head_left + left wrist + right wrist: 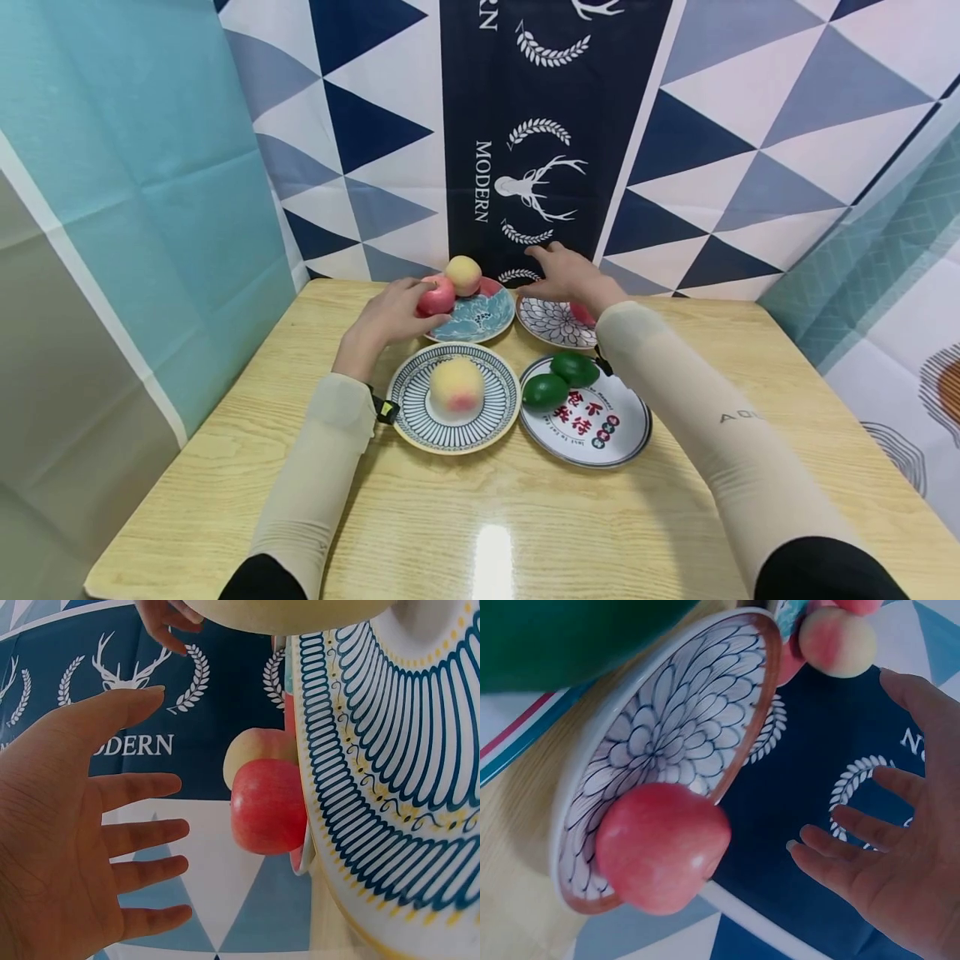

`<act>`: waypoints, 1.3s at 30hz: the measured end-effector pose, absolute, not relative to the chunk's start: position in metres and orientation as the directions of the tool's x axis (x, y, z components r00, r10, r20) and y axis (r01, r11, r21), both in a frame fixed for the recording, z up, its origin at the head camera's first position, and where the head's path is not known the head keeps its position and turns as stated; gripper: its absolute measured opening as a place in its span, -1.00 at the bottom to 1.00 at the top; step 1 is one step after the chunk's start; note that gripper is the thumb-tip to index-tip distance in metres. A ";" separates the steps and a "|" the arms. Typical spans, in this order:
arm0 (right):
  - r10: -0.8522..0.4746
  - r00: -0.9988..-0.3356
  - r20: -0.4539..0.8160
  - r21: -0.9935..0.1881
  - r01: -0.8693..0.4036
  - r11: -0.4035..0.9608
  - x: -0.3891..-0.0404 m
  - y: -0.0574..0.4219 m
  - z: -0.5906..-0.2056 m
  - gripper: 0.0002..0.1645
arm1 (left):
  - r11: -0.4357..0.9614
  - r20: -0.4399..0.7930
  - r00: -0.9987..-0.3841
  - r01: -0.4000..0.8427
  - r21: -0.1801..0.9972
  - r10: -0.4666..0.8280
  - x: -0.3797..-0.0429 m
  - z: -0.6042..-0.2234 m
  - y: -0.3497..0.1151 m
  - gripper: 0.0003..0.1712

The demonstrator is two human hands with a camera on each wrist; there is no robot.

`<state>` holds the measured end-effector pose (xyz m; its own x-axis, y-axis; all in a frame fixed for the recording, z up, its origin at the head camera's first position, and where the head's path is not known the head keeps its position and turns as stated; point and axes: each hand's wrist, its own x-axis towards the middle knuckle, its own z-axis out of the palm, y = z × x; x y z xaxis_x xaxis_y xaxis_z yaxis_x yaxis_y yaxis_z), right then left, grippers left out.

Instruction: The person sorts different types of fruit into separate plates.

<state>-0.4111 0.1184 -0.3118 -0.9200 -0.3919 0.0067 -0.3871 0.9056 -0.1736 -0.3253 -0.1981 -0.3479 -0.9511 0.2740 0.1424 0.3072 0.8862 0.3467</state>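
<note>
My left hand [386,317], its fingers spread, is at the left side of the blue floral plate [480,318]. In the left wrist view, a gap shows between this hand and the red apple [268,806]. A yellow peach [463,275] with a pink blush lies beside that apple. My right hand [566,275] is over the far side of the petal-patterned plate [553,327], fingers apart and holding nothing. On that plate sits another red apple [662,847], which my forearm partly covers in the head view.
Nearer on the wooden table [420,525], a striped plate [408,421] bears a larger peach [456,385]. To its right, a white plate with red characters [626,429] carries two dark green oval fruits [545,392]. A patterned cloth [390,167] hangs behind the table.
</note>
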 end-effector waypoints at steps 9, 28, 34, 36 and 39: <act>-0.430 -0.903 0.001 -0.150 -0.425 0.893 -0.409 0.093 -0.306 0.08 | 0.881 0.152 -0.949 0.312 0.355 0.275 -0.325 -0.347 -0.199 -0.09; -0.505 -0.863 0.026 -0.141 -0.503 0.852 -0.403 0.048 -0.309 0.09 | 0.873 0.154 -0.948 0.317 0.371 0.279 -0.325 -0.345 -0.197 -0.12; -0.510 -0.859 0.036 -0.151 -0.509 0.847 -0.401 0.035 -0.307 0.09 | 0.876 0.149 -0.949 0.313 0.367 0.277 -0.325 -0.346 -0.198 -0.11; -0.512 -0.858 0.040 -0.155 -0.512 0.845 -0.402 0.032 -0.307 0.08 | 0.876 0.149 -0.950 0.311 0.369 0.275 -0.325 -0.346 -0.198 -0.12; -0.518 -0.854 0.044 -0.160 -0.518 0.840 -0.403 0.026 -0.307 0.05 | 0.874 0.154 -0.951 0.306 0.378 0.267 -0.325 -0.345 -0.199 -0.13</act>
<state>-0.4030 0.0264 -0.3075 -0.8542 -0.5181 0.0438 -0.5179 0.8403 -0.1603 -0.3251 -0.1987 -0.3451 -0.9514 0.2669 0.1535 0.3061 0.8738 0.3778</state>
